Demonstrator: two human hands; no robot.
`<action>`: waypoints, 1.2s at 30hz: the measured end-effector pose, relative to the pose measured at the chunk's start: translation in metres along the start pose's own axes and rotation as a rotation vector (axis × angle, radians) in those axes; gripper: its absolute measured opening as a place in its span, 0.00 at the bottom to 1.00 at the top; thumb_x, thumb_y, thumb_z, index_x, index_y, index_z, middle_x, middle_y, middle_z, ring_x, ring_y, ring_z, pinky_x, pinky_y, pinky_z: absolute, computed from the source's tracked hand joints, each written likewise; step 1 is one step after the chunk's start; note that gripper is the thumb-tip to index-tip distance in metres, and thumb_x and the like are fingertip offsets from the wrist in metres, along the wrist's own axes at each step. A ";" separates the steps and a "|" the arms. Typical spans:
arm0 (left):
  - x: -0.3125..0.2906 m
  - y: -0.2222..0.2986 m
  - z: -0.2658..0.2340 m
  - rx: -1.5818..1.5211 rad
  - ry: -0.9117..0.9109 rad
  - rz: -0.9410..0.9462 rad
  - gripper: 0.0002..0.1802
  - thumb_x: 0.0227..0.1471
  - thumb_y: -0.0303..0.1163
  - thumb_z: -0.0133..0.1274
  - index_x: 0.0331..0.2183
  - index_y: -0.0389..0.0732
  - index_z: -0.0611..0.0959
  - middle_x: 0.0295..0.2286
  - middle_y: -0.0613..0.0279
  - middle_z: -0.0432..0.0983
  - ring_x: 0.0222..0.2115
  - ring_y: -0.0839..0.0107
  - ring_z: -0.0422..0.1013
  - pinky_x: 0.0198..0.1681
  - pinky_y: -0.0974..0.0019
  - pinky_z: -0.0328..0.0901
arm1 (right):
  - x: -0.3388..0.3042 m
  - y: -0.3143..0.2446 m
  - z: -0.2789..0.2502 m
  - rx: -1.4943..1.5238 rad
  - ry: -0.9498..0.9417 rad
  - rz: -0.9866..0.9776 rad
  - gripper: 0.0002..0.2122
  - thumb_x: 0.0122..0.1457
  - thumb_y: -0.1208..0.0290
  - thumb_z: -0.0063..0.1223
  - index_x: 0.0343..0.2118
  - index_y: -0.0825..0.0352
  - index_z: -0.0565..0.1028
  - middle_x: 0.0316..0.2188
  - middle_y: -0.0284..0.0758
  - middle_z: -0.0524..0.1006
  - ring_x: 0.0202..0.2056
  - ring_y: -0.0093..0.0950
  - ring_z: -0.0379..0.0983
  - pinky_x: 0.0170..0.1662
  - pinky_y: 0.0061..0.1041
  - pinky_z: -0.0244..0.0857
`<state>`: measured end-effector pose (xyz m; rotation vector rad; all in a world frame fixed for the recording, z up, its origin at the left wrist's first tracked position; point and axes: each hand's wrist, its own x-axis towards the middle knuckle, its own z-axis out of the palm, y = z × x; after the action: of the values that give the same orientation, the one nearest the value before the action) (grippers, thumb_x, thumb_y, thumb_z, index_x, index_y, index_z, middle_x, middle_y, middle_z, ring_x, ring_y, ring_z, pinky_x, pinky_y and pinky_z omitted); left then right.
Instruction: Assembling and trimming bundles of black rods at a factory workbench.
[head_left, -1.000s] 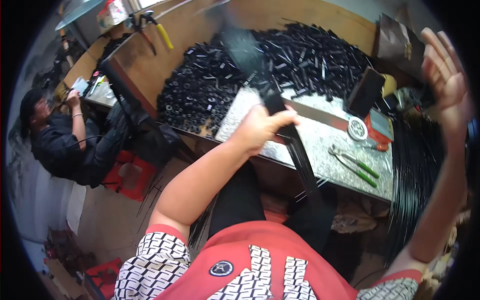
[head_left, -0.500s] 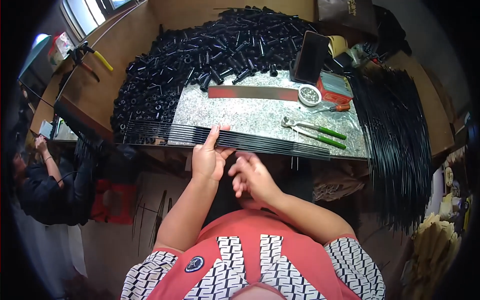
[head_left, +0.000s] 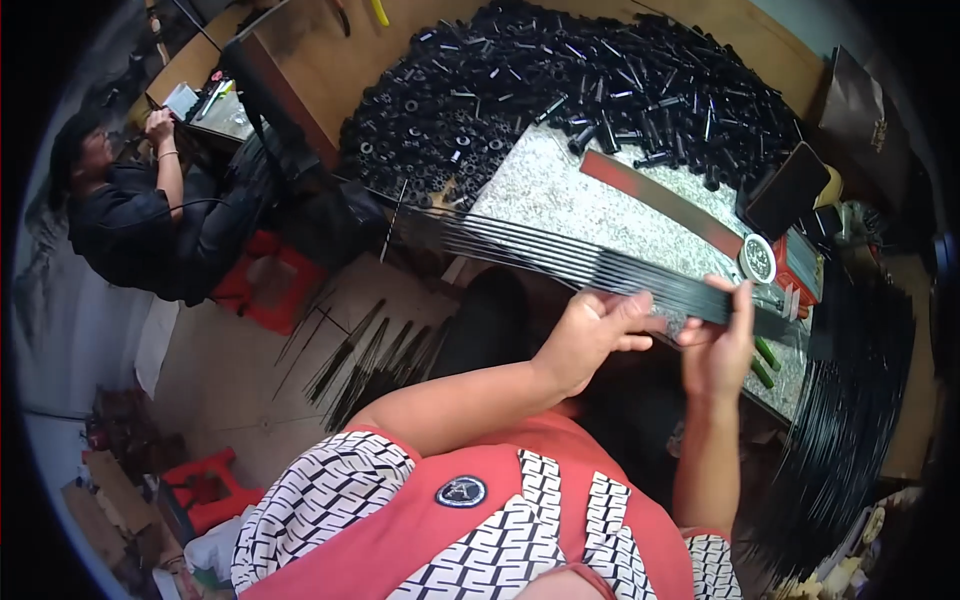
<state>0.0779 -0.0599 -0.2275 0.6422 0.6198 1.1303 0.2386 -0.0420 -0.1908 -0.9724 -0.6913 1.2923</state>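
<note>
A flat row of thin black rods (head_left: 540, 247) slants across the front of the table, its far left end fanned out. My left hand (head_left: 597, 335) is closed on the row near its middle, thumb along the lower rods. My right hand (head_left: 718, 345) grips the same rods closer to their right end, fingers up over the edge and slightly blurred. Beneath the rods lies a speckled light work surface (head_left: 535, 180). Part of the end-cutting pliers shows beside my right hand: the green handles (head_left: 765, 362); their jaws are hidden.
Small black tubular parts (head_left: 600, 80) are heaped behind the work surface. A flat metal strip (head_left: 660, 200), a white cup (head_left: 758, 258), a red box (head_left: 800, 270) and a phone (head_left: 785, 195) sit nearby. Long black rods (head_left: 850, 400) hang at right. A person (head_left: 140, 205) sits at left.
My right hand, apart from the rods before, now holds them near the right end. The view has turned, so the table appears tilted and further right. My left hand still grips the rods.
</note>
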 end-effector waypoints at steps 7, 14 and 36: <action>-0.043 0.004 -0.010 0.482 -0.517 -0.315 0.14 0.57 0.29 0.52 0.43 0.31 0.78 0.39 0.53 0.79 0.43 0.72 0.74 0.48 0.69 0.67 | 0.036 -0.109 -0.022 -0.390 -0.308 -0.276 0.19 0.68 0.59 0.34 0.35 0.71 0.73 0.25 0.37 0.73 0.12 0.16 0.65 0.10 0.11 0.58; -0.052 0.036 -0.048 0.503 -0.200 -0.286 0.12 0.59 0.27 0.47 0.43 0.31 0.78 0.35 0.52 0.80 0.37 0.72 0.76 0.41 0.71 0.70 | 0.024 -0.101 0.012 -0.862 -0.485 -0.183 0.15 0.62 0.62 0.47 0.31 0.71 0.76 0.23 0.31 0.73 0.17 0.17 0.67 0.15 0.16 0.60; -0.013 0.136 0.034 0.972 -0.198 0.668 0.12 0.54 0.22 0.52 0.43 0.33 0.78 0.37 0.57 0.77 0.37 0.75 0.73 0.41 0.74 0.67 | -0.006 0.006 0.001 -1.026 -1.043 -0.008 0.12 0.62 0.62 0.49 0.31 0.68 0.74 0.20 0.34 0.71 0.23 0.26 0.70 0.28 0.28 0.64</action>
<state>0.0153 -0.0375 -0.1034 1.8759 0.7996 1.3122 0.2344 -0.0474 -0.1949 -1.0002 -2.3080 1.3920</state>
